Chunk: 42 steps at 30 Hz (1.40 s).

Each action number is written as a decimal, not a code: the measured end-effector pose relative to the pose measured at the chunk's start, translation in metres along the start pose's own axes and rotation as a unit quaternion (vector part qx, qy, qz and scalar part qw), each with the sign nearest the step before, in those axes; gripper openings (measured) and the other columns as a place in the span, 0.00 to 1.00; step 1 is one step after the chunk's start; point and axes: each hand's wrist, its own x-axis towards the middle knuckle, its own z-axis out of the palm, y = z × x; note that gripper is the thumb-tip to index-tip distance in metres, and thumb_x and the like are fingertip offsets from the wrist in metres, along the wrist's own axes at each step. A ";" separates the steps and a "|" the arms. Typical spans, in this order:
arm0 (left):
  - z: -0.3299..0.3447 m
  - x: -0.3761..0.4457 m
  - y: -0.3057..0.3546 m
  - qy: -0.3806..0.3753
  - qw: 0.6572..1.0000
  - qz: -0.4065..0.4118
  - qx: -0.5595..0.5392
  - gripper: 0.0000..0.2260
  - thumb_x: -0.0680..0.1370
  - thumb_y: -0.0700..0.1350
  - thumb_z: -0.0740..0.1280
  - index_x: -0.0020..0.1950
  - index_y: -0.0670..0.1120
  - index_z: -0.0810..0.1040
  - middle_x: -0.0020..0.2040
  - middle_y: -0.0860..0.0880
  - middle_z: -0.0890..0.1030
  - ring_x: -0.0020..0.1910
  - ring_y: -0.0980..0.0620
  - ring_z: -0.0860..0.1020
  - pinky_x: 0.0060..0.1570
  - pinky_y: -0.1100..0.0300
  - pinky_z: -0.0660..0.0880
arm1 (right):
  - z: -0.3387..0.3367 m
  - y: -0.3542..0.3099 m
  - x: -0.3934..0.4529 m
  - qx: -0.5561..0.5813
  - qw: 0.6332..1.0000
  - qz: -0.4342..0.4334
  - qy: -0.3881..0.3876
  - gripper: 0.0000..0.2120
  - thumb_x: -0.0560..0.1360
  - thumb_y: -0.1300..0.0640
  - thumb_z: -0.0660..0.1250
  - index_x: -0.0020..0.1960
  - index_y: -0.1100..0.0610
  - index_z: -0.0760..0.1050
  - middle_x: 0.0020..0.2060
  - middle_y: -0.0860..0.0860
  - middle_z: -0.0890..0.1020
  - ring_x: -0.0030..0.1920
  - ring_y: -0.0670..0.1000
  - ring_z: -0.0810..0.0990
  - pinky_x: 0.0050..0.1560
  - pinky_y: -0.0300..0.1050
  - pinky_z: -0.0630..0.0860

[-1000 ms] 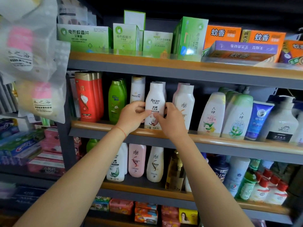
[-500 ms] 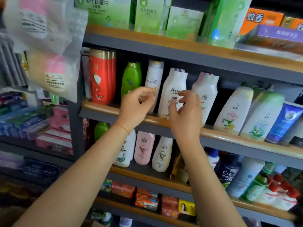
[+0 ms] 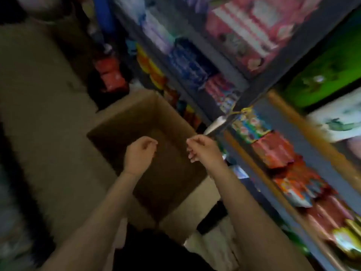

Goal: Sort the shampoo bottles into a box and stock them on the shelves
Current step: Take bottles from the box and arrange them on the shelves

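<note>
Empty-handed grips (image 3: 139, 151) (image 3: 203, 149) over box (image 3: 140, 106)

Beige floor (image 3: 39, 114), open cardboard box (image 3: 121, 122) on it, beside shelves (image 3: 252, 83)

Both hands (image 3: 166, 151) off the shelf bottle, now loosely curled above cardboard box (image 3: 125, 122).

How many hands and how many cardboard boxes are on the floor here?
Hands: 2, the left hand and the right hand, both holding nothing
Cardboard boxes: 1, the open box on the floor
Total: 3
</note>
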 end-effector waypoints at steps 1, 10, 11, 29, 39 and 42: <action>-0.012 0.003 -0.029 0.028 0.998 -0.003 0.057 0.06 0.80 0.44 0.65 0.47 0.47 0.82 0.46 0.49 0.81 0.48 0.50 0.78 0.51 0.55 0.73 | 0.025 0.018 0.014 -0.002 0.999 0.035 -0.026 0.04 0.80 0.57 0.66 0.47 0.56 0.76 0.34 0.51 0.79 0.29 0.46 0.76 0.31 0.41 0.76; -0.049 0.036 -0.150 0.190 0.974 -0.121 -0.036 0.41 0.74 0.54 0.71 0.81 0.56 0.49 0.80 0.49 0.58 0.78 0.46 0.60 0.75 0.41 0.62 | 0.149 0.124 0.100 -0.020 0.963 0.245 -0.112 0.05 0.81 0.60 0.64 0.46 0.55 0.73 0.36 0.54 0.78 0.31 0.49 0.77 0.29 0.40 0.76; -0.051 0.045 -0.151 0.188 0.971 -0.119 -0.088 0.41 0.73 0.56 0.71 0.79 0.60 0.51 0.78 0.50 0.62 0.76 0.48 0.64 0.73 0.41 0.66 | 0.156 0.131 0.110 -0.004 0.958 0.263 -0.112 0.03 0.81 0.60 0.64 0.48 0.55 0.73 0.38 0.54 0.78 0.33 0.50 0.78 0.31 0.41 0.77; -0.062 0.119 -0.159 0.190 0.906 -0.022 -0.377 0.25 0.82 0.34 0.60 0.78 0.47 0.62 0.68 0.47 0.76 0.64 0.51 0.78 0.65 0.51 0.75 | 0.288 0.250 0.289 0.007 0.950 0.304 -0.076 0.27 0.74 0.46 0.72 0.66 0.60 0.72 0.60 0.57 0.79 0.51 0.53 0.81 0.46 0.46 0.77; -0.065 0.092 -0.132 0.289 0.957 -0.014 0.007 0.31 0.79 0.44 0.67 0.79 0.49 0.57 0.79 0.47 0.55 0.77 0.49 0.57 0.75 0.53 0.58 | 0.220 0.150 0.201 0.131 0.940 0.302 -0.087 0.24 0.79 0.59 0.65 0.73 0.62 0.65 0.51 0.58 0.80 0.46 0.54 0.81 0.44 0.45 0.77; -0.059 0.071 -0.093 0.245 0.967 0.063 0.035 0.20 0.78 0.42 0.68 0.70 0.46 0.72 0.72 0.45 0.68 0.71 0.53 0.66 0.74 0.54 0.63 | 0.179 0.083 0.140 0.145 0.961 0.210 -0.110 0.25 0.74 0.61 0.71 0.68 0.51 0.66 0.55 0.57 0.82 0.48 0.55 0.84 0.49 0.52 0.82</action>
